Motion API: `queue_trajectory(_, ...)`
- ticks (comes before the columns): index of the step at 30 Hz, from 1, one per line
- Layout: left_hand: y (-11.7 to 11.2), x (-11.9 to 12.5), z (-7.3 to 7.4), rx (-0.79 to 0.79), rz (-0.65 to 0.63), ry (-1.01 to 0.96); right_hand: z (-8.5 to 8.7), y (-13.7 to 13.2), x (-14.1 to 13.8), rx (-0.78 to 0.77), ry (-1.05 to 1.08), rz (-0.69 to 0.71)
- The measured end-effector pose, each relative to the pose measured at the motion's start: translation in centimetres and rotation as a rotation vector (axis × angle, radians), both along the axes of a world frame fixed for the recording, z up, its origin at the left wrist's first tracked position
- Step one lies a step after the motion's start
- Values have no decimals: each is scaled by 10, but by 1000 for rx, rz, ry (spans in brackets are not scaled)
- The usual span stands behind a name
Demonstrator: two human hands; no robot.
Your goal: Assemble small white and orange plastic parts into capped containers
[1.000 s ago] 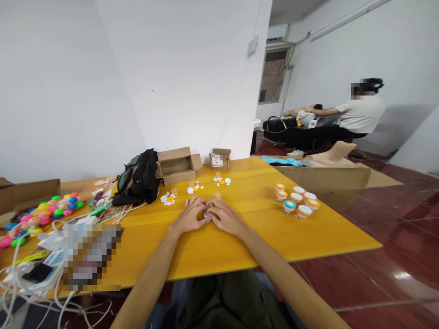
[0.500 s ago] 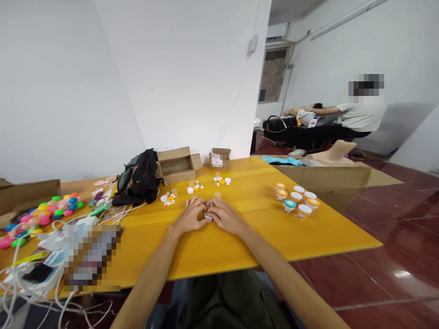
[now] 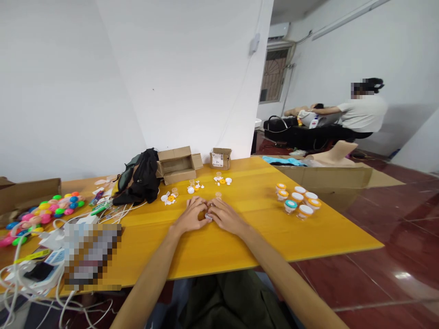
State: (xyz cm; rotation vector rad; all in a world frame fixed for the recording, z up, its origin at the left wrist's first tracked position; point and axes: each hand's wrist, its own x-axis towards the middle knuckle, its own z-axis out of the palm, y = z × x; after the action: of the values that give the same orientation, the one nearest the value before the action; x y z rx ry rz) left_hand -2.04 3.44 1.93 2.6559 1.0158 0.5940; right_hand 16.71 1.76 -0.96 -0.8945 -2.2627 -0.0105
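Note:
Above the yellow table [image 3: 240, 246], my left hand [image 3: 191, 215] and my right hand [image 3: 224, 214] meet fingertip to fingertip. Both are closed around a small whitish piece [image 3: 208, 216], mostly hidden by the fingers, so its kind cannot be made out. Just beyond the hands stands a small clear cup [image 3: 218, 195]. Farther off lie clusters of loose parts: white and orange rings [image 3: 170, 198], a white round piece [image 3: 191, 190] and an orange ring [image 3: 222, 181], with small white bits and clear cups among them.
Several lidded clear jars [image 3: 304, 211] stand to the right, one with a teal lid [image 3: 291, 204]. Cardboard boxes [image 3: 178, 168] and a black bag [image 3: 139, 180] sit at the back. Cables, a power strip [image 3: 48, 274] and colourful balls [image 3: 51, 210] crowd the left. Another person [image 3: 363, 112] sits far right.
Both hands keep nearly the same place and pose, fingers still together on the small piece. The whole view has shifted very slightly.

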Motion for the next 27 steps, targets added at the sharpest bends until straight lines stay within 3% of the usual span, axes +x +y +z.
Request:
queue_trajectory(12,0,-1,-2,6,3,-17,0,0,1,4,64,-19)
queue_trajectory(19,1,-2,-5,-20,12,-33,-6,9,5,49,231,-210)
queue_trajectory(27,1,-2,-3,-8,6,-41,-13,14,7,56,168,-316)
